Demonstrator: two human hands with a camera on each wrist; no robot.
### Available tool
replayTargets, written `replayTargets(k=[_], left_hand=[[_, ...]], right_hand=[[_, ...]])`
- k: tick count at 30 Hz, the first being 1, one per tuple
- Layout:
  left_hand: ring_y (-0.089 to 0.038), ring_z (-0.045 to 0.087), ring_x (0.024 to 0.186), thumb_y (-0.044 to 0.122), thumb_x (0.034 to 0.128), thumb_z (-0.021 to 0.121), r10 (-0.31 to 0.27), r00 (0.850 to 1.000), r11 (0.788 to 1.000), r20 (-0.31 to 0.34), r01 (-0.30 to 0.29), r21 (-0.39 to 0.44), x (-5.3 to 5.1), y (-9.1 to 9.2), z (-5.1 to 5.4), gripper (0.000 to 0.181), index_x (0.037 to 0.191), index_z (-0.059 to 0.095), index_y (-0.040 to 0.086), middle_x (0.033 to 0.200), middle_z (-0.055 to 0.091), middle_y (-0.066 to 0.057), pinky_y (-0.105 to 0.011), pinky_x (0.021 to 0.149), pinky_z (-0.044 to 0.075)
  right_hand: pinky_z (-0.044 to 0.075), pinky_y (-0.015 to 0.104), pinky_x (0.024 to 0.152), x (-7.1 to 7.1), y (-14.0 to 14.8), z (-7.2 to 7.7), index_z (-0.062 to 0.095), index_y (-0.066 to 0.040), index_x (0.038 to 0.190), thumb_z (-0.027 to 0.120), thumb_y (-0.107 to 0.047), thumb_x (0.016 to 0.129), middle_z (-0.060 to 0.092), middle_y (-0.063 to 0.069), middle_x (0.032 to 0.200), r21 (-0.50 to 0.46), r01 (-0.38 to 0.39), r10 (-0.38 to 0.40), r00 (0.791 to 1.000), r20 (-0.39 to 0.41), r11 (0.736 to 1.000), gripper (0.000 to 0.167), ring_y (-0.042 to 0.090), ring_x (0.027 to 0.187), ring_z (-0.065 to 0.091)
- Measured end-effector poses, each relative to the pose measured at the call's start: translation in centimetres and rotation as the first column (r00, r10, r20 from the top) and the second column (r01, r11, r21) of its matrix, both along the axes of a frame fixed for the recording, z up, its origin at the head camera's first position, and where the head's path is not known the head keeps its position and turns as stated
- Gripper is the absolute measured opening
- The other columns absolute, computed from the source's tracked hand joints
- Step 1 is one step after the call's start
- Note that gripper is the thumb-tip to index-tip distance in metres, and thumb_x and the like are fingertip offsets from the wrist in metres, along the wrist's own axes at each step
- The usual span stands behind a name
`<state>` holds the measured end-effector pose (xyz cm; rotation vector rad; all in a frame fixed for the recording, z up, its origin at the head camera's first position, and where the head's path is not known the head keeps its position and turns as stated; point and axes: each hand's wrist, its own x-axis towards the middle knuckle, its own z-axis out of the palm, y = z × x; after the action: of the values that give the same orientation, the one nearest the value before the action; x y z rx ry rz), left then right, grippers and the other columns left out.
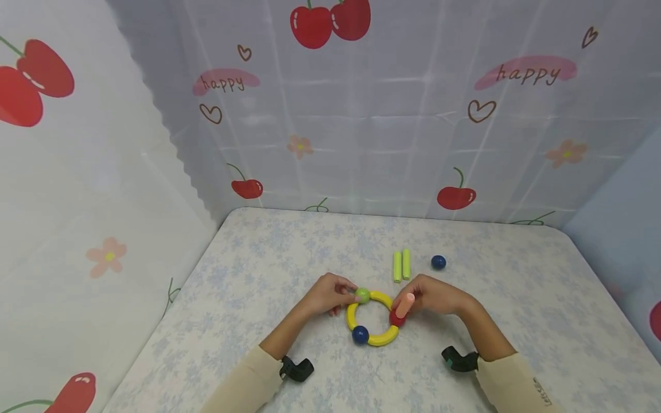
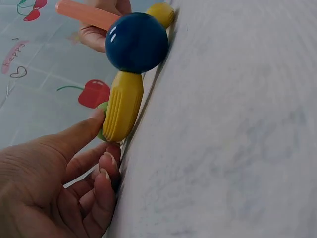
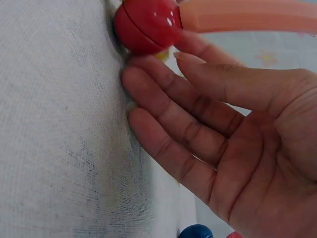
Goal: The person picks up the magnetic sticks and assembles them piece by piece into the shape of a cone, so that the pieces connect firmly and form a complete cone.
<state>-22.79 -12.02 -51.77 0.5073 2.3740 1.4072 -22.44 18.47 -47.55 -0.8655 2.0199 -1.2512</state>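
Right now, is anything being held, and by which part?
The left hand pinches the ring by its green ball; whether the right hand grips anything is unclear.

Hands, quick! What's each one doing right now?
Left hand: closed, pinching the green ball.
Right hand: open, close beside the red ball; can't tell if it's touching.

A small nook screened off by hangings, whether in a home or elsewhere cannot be told; a back sheet [image 1: 356, 115] printed with cherries [image 1: 457, 198], flowers [image 1: 566, 153], hearts and the word "happy" closes the far side; a left sheet [image 1: 103, 178] bears similar prints; the surface [image 1: 232, 275] has a pale blue pattern and carries a bright toy ring [image 1: 383, 339].
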Motion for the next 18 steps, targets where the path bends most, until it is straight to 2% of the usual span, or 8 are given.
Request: replayTargets(k=[6, 10, 15, 18], left_hand=[[-0.011, 0.053, 0.044, 0.034, 0.0888, 0.081, 0.048, 0.995, 0.998, -0.083, -0.050, -0.025, 0.37, 0.70, -0.45, 0.028, 0.107, 0.080, 0.013, 0.072, 0.069, 0.006, -0.025, 0.041, 0.045], [-0.010, 0.057, 0.049, 0.035, 0.0884, 0.081, 0.046, 0.992, 0.998, -0.115, -0.051, -0.039, 0.52, 0.94, -0.62, 0.027, 0.107, 0.080, 0.014, 0.081, 0.070, 0.010, -0.026, 0.045, 0.049], [-0.009, 0.058, 0.051, 0.034, 0.0897, 0.080, 0.001, 0.993, 1.000, -0.117, -0.004, -0.024, 0.41, 0.79, -0.73, 0.028, 0.110, 0.080, 0.016, 0.088, 0.070, 0.009, -0.025, 0.047, 0.050], [-0.010, 0.057, 0.051, 0.032, 0.0910, 0.079, -0.027, 0.995, 1.000, -0.098, 0.027, 0.006, 0.27, 0.51, -0.71, 0.027, 0.112, 0.079, 0.015, 0.089, 0.070, 0.007, -0.024, 0.046, 0.048]], right_hand=[[0.055, 0.028, 0.088, 0.17, -0.21, 0.10, 0.078, -0.003, 0.114, 0.064, 0.004, 0.094, 0.076, 0.009, 0.108, -0.017, -0.108, 0.109, 0.993, 0.054, 0.994, 0.025, 0.017, 0.102, 0.069], [0.055, 0.027, 0.084, 0.25, -0.37, 0.05, 0.078, -0.003, 0.114, 0.063, 0.004, 0.094, 0.076, 0.007, 0.107, -0.016, -0.142, 0.143, 0.987, 0.072, 0.990, 0.026, 0.014, 0.099, 0.068], [0.056, 0.030, 0.082, 0.07, 0.09, 0.21, 0.076, -0.001, 0.115, 0.063, 0.000, 0.097, 0.077, 0.007, 0.106, -0.017, -0.133, 0.134, 0.989, 0.062, 0.991, 0.023, 0.017, 0.094, 0.069], [0.057, 0.034, 0.079, -0.12, 0.60, 0.74, 0.075, 0.000, 0.114, 0.063, -0.006, 0.100, 0.076, 0.007, 0.100, 0.003, -0.048, 0.048, 0.999, 0.012, 0.999, 0.020, 0.023, 0.088, 0.068]])
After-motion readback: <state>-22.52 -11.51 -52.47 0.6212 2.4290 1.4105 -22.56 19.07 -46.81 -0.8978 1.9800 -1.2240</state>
